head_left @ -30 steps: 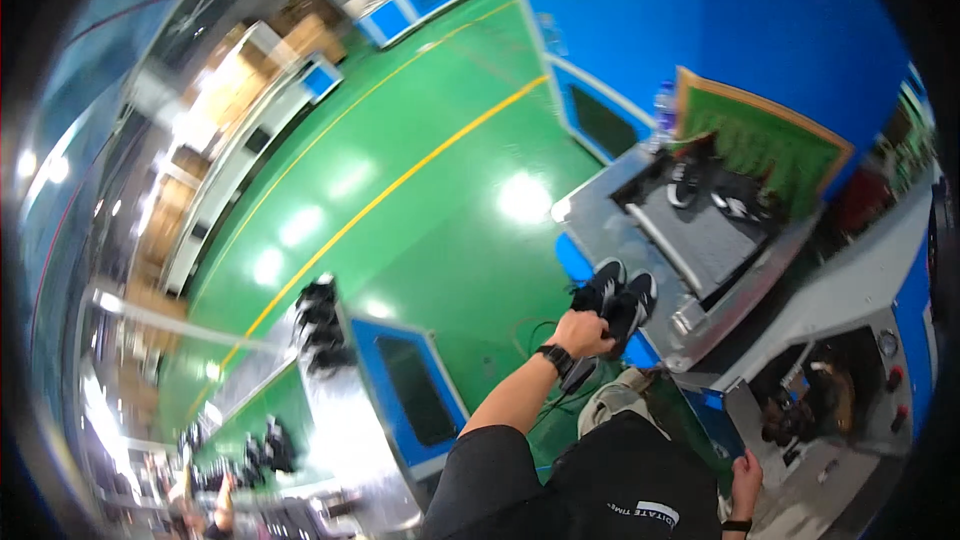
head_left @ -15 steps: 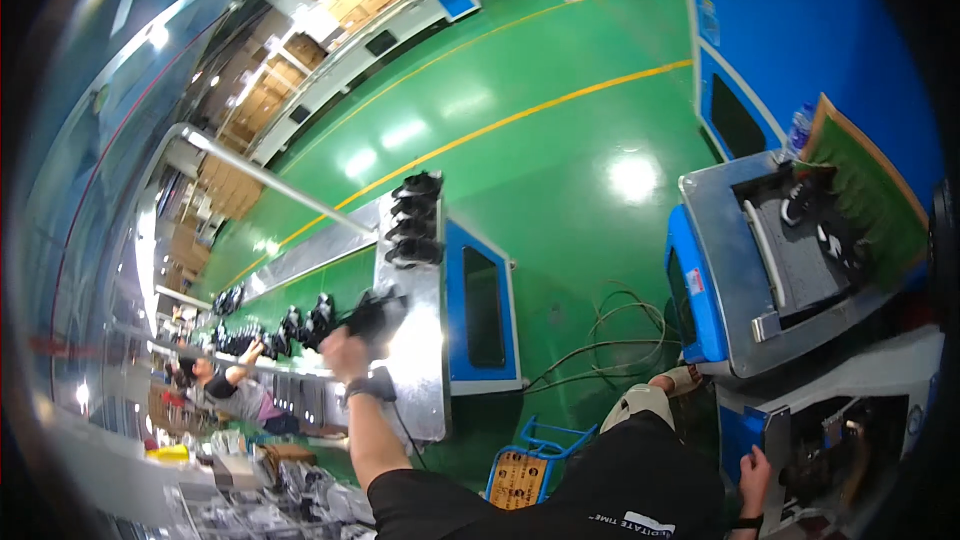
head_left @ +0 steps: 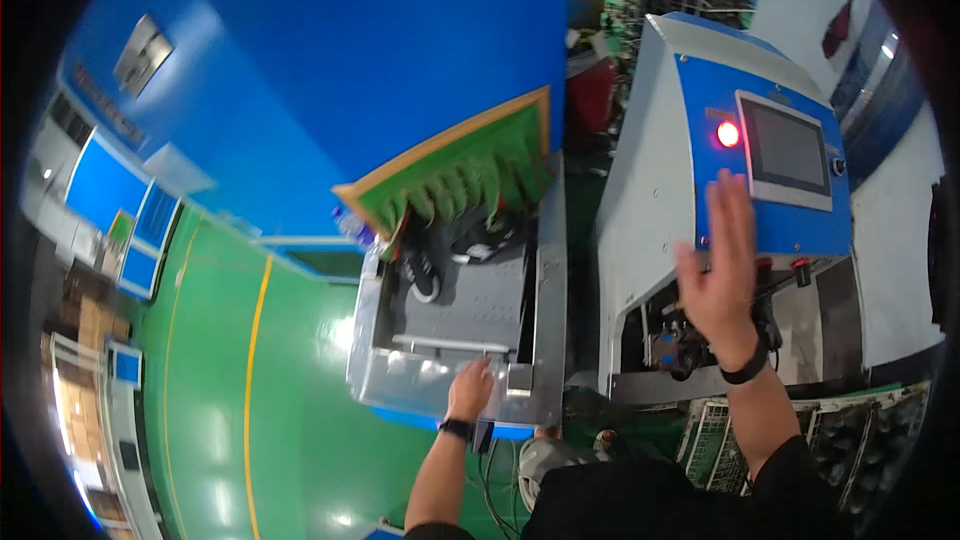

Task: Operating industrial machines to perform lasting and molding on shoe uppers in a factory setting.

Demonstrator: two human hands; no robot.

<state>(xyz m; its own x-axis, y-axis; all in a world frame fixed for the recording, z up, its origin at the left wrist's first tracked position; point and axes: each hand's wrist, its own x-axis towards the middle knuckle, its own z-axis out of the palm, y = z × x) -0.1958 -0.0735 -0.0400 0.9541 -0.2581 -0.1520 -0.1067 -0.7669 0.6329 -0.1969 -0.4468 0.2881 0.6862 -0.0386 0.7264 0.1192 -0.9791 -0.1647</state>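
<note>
My right hand (head_left: 722, 275) is raised, empty, fingers straight, in front of the blue panel (head_left: 790, 228), just below its lit red button (head_left: 727, 134). My left hand (head_left: 468, 392) is over the counter's (head_left: 400, 375) near end; I can't tell whether it grips anything. Two black-and-white shoes (head_left: 421, 278) sit on the grey belt (head_left: 455, 318) by the green flaps (head_left: 455, 190).

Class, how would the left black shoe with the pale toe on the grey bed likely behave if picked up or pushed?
The black shoe with the pale toe probably won't roll: it seems to rest sole down on the flat grey bed. Its dark upper looks clothlike, so might flex when squeezed. Its toe edge looks rubbery, so it may resist sliding.
</note>
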